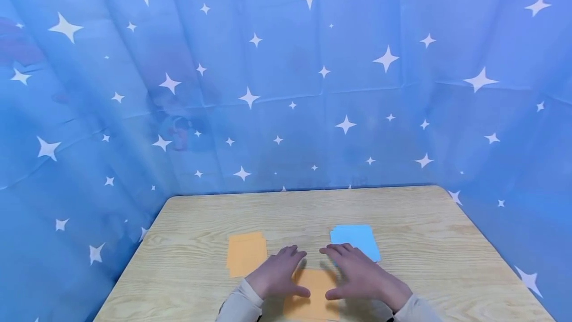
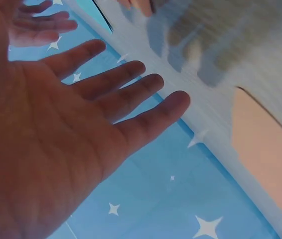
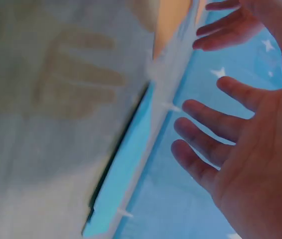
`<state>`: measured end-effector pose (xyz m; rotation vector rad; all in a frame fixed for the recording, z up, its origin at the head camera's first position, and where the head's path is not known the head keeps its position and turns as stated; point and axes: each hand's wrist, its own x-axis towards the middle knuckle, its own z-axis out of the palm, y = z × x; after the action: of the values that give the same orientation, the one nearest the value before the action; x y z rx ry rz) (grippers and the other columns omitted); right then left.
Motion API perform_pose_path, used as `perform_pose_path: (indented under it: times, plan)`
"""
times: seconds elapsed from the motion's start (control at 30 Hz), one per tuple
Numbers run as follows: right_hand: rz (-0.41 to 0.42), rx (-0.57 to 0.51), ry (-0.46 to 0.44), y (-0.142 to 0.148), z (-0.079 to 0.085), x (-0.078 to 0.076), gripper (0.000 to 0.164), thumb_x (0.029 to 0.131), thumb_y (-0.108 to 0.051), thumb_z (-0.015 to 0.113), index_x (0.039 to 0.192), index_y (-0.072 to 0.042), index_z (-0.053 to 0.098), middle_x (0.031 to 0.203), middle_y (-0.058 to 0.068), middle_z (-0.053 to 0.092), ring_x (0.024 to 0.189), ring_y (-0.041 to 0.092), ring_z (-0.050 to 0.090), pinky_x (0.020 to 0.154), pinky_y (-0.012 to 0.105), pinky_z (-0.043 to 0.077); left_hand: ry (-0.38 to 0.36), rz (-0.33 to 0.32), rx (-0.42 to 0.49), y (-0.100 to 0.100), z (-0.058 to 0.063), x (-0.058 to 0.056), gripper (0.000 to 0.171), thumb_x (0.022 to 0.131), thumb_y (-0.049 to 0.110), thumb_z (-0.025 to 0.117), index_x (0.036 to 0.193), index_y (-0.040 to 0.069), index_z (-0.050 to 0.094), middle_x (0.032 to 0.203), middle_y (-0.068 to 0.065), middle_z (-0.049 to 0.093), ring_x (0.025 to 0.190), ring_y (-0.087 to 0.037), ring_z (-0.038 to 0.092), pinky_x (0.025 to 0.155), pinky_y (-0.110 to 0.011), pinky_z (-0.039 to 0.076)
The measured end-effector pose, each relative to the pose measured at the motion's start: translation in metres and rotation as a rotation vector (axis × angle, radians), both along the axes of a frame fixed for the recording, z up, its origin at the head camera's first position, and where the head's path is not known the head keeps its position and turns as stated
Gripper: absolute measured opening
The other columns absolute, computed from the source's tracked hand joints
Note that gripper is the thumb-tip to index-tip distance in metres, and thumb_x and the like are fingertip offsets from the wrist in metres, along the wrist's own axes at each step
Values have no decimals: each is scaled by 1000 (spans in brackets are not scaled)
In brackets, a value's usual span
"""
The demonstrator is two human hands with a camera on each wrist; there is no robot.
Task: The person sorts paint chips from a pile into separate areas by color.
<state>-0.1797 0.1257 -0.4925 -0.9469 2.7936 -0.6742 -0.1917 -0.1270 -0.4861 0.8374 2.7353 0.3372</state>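
Note:
In the head view my left hand (image 1: 282, 273) and my right hand (image 1: 357, 273) hover over an orange paper stack (image 1: 315, 294) at the near side of the table. Both hands hold nothing; their fingers are spread and nearly straight, as the left palm (image 2: 61, 129) and the right palm (image 3: 260, 164) show in the wrist views. A second orange paper stack (image 1: 246, 255) lies to the left of my left hand. Just beyond my right hand is a blue paper stack (image 1: 357, 238), its near left part covered by that hand. The hands partly hide the middle stack.
A light wood-grain table (image 1: 187, 232) carries the stacks. Behind it and along its sides hangs a blue curtain (image 1: 286, 133) with white stars. The hands cast shadows on the tabletop.

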Motion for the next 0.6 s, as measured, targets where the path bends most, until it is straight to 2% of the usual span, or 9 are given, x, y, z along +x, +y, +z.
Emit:
perform_pose_path:
  times: [0.23, 0.43, 0.6]
  plan:
    - [21, 70, 26, -13, -13, 12, 99, 76, -74, 73, 148, -10, 51, 145, 9, 57, 129, 33, 54, 102, 58, 47, -9, -29, -10, -12, -4, 19, 110, 66, 62, 87, 154, 11, 43, 157, -20, 44, 143, -41, 44, 106, -60, 46]
    - [9, 89, -43, -20, -16, 17, 94, 76, -68, 78, 148, -15, 51, 144, 3, 56, 128, 28, 52, 101, 58, 46, 41, -41, -39, -13, -11, 22, 102, 72, 65, 82, 152, 13, 46, 157, -15, 45, 143, -36, 44, 106, -56, 48]
    - [13, 94, -29, -23, -16, 18, 85, 78, -59, 81, 146, -17, 53, 139, -3, 58, 122, 21, 52, 98, 52, 48, 77, -75, -21, -14, -14, 23, 92, 76, 59, 82, 150, 15, 49, 152, -7, 51, 140, -31, 48, 105, -50, 49]
